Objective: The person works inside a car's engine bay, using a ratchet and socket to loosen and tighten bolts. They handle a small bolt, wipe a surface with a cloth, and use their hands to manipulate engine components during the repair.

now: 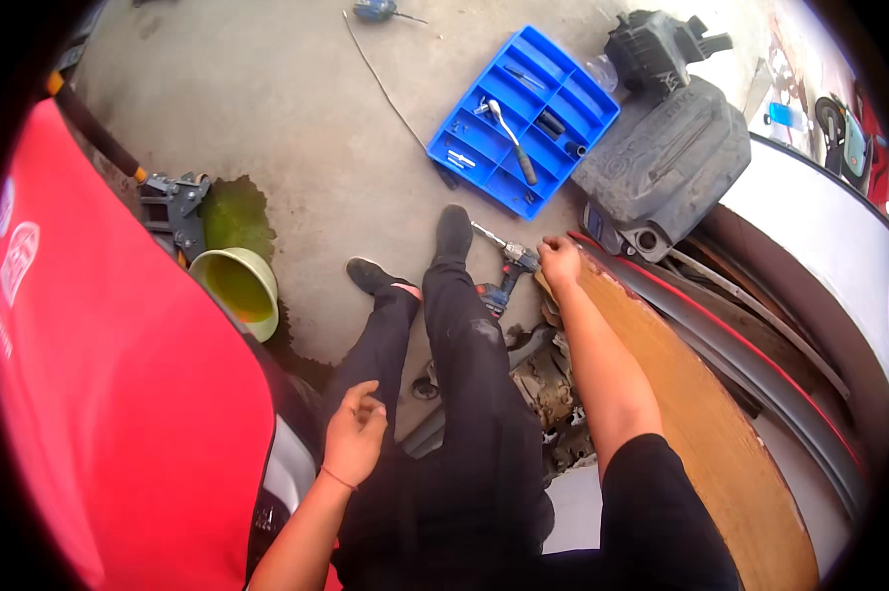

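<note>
My left hand [356,430] hangs over my dark trousers, fingers loosely bent and apart, holding nothing, beside the red fender cover [129,374]. My right hand [560,261] has its fingers curled at the edge of a wooden board [661,394]; whether anything small is pinched in them I cannot make out. Just left of that hand a cordless power tool [513,266] with a long extension lies by my shoe. Above it, a blue divided tray [508,187] on the concrete floor holds a ratchet [523,158], sockets and small tools. Greasy metal engine parts [553,394] lie beside my right leg.
A floor jack [173,217] and a pale bucket of greenish liquid [262,286] stand left by a spill [232,212]. Black plastic covers [681,158], long panels and strips [799,246] crowd the right. A thin rod [385,94] and a blue tool [373,10] lie at the top.
</note>
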A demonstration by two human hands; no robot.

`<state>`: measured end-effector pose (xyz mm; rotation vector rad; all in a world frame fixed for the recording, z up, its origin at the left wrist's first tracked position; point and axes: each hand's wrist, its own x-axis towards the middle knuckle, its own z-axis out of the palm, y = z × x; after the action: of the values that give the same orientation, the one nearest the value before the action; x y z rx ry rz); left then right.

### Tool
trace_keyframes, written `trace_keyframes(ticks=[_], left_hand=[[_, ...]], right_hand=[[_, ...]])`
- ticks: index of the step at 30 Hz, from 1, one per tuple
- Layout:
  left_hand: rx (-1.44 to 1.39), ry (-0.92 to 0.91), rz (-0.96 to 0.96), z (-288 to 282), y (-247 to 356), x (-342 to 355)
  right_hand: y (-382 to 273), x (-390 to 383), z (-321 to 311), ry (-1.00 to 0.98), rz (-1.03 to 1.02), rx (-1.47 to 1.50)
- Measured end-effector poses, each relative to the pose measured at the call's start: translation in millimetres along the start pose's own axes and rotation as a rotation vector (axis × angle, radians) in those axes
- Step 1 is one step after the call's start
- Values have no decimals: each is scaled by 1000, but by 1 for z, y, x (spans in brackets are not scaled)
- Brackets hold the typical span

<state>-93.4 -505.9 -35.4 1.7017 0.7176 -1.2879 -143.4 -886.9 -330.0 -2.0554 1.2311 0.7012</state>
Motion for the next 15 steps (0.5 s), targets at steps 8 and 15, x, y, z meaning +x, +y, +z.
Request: trace_keyframes(ticks=[8, 15], left_hand=[[-95, 5, -238, 48, -11, 110], [-170, 35, -219, 52, -22, 145]], right_hand=[[18, 209, 115, -67, -161, -884], [35, 236, 123, -154, -216, -973]])
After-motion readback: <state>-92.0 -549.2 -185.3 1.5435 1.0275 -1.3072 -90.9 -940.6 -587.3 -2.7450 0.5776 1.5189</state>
